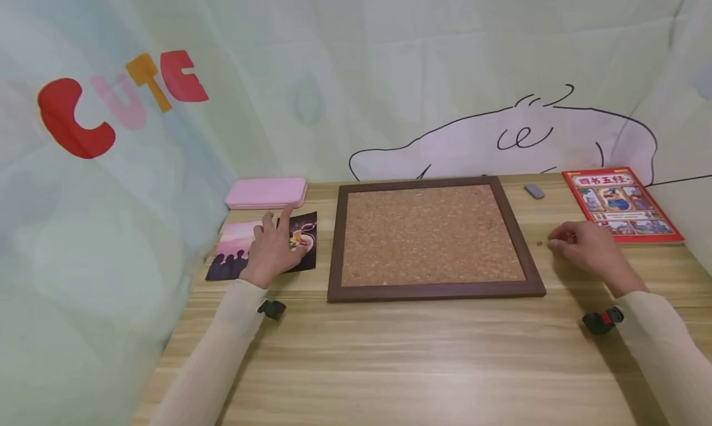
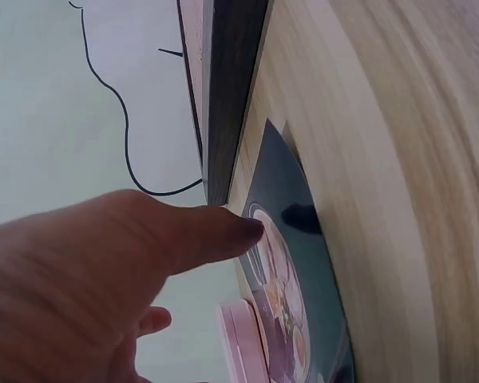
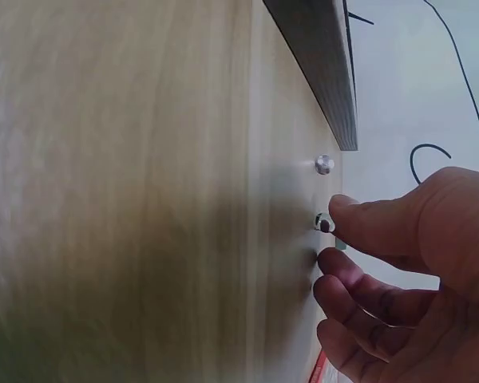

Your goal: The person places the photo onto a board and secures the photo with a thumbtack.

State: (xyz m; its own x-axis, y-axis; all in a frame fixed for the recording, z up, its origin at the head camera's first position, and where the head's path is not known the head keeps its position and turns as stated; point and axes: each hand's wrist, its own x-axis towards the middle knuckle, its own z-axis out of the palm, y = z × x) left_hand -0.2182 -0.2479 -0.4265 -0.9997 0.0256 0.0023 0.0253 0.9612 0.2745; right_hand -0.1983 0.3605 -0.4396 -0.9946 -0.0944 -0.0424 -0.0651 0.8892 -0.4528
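My left hand [image 1: 274, 248] lies over two prints, fingers spread. Its thumb tip is at the dark food photo [image 1: 309, 225], on the pictured plate; one corner of that photo curls up off the table in the left wrist view. The silhouette photo [image 1: 227, 262] with a pink sky lies under the hand's left side, partly hidden. To the right of the corkboard [image 1: 428, 237], my right hand [image 1: 592, 250] is low over the table, thumb and fingers drawn together. At its thumb tip it pinches a small shiny push pin [image 3: 324, 223]. A second silver push pin [image 3: 324, 164] stands nearby.
A dark brown frame [image 1: 434, 291] edges the corkboard mid-table. Behind the photos is a pink case [image 1: 267, 192]. At the back right lie a grey eraser [image 1: 534, 191] and a red book [image 1: 623, 204]. A printed cloth [image 1: 334, 73] hangs behind the table.
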